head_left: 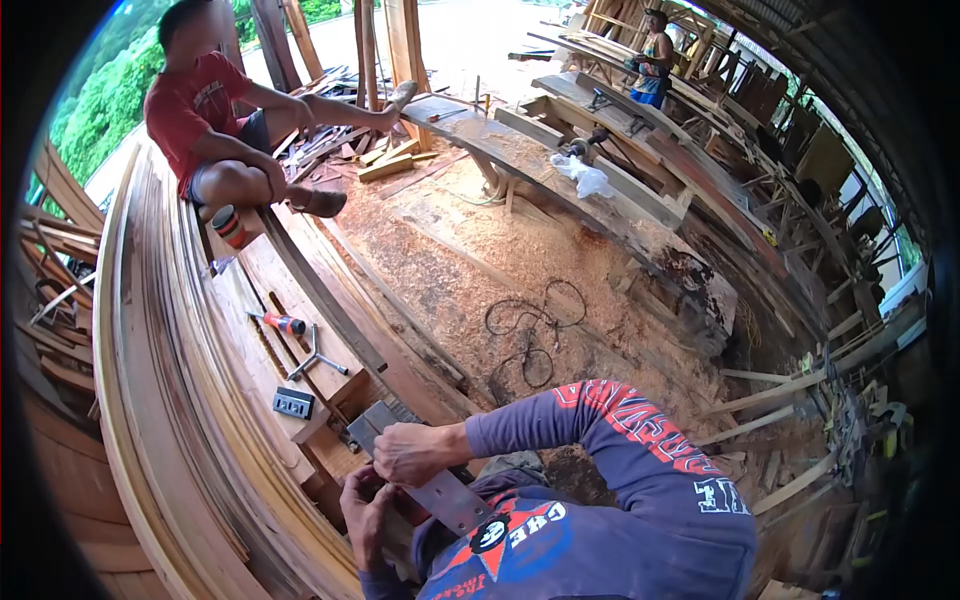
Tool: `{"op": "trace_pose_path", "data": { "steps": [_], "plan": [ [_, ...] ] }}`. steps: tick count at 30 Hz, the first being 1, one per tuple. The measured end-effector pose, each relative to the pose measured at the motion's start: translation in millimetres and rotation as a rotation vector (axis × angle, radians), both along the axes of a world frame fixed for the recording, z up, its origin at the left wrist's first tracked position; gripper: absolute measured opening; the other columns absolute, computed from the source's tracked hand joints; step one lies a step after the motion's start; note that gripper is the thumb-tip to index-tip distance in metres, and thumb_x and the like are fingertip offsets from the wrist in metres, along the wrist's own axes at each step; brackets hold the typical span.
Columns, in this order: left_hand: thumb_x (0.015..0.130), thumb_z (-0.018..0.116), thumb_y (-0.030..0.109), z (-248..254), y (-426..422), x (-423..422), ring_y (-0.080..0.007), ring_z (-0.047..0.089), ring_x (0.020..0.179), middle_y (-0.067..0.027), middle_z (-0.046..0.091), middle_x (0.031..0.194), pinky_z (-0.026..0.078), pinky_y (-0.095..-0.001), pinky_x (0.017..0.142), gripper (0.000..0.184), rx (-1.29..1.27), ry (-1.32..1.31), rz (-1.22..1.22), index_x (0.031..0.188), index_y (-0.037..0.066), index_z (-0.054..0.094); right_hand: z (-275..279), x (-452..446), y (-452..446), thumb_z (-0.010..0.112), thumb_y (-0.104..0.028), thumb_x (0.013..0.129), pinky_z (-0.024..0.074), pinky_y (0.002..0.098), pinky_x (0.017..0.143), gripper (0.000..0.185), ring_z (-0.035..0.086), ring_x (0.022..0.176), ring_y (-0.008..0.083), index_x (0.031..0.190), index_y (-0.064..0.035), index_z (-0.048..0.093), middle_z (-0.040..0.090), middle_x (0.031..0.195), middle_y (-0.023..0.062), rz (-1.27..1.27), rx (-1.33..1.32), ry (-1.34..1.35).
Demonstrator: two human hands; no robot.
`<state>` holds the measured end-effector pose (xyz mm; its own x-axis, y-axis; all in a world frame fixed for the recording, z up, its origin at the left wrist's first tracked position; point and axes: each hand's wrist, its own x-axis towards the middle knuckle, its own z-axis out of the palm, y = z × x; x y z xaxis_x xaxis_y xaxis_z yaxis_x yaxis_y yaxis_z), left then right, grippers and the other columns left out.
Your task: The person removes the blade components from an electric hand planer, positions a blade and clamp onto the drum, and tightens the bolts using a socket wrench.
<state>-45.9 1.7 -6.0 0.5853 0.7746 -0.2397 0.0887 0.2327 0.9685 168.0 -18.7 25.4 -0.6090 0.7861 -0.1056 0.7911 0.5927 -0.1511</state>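
A flat grey metal piece (450, 499) with small holes near one end lies slanted in front of my torso. My right hand (408, 455) is closed over its middle, fingers bent down onto it. My left hand (364, 512) is beside its left edge, fingertips pinched together close to my right hand; what they hold, if anything, is hidden. Just beyond, on the wood, are a black block with sockets (293, 402), a metal three-armed wrench (318, 352) and a screwdriver with a red and blue handle (284, 323).
Long boards (165, 350) run along the left. A person in a red shirt (205, 105) sits on them beside a striped cup (228, 226). A long workbench (540, 165) crosses the back, with another person (655, 60) behind. A black cable (530, 320) lies among wood shavings.
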Motion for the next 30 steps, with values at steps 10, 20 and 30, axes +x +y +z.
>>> {"op": "trace_pose_path", "data": {
  "steps": [10,20,30],
  "plan": [
    [0.090,0.074,-0.004,-9.8,-2.0,-2.7,-0.0164,0.072,0.092,-0.0095,0.073,0.104,0.059,-0.0304,0.084,0.043,0.040,-0.004,-0.003,0.131,-0.003,0.060,5.1,-1.8,-10.4,0.063,-0.046,0.097,0.0509,0.0389,0.067,0.044,0.066,0.080,0.0279,0.086,-0.0041,0.070,0.068,0.083,0.0119,-0.026,0.299,0.116],
    [0.091,0.076,-0.003,-13.3,-3.0,-4.8,-0.0140,0.070,0.098,-0.0069,0.075,0.107,0.056,-0.0298,0.090,0.041,0.039,0.032,0.006,0.130,-0.003,0.063,6.4,-5.0,-19.0,0.064,-0.043,0.098,0.0536,0.0376,0.066,0.041,0.064,0.083,0.0261,0.090,-0.0033,0.068,0.064,0.088,0.0113,-0.120,0.265,0.148],
    [0.089,0.075,-0.004,-8.6,0.9,-5.9,-0.0142,0.070,0.098,-0.0072,0.076,0.107,0.056,-0.0303,0.090,0.039,0.192,0.110,-0.022,0.127,-0.002,0.068,3.3,-6.7,-18.5,0.061,-0.040,0.101,0.0552,0.0405,0.064,0.041,0.068,0.078,0.0288,0.086,-0.0033,0.070,0.068,0.085,0.0135,-0.143,0.331,0.168]
  ]
}}
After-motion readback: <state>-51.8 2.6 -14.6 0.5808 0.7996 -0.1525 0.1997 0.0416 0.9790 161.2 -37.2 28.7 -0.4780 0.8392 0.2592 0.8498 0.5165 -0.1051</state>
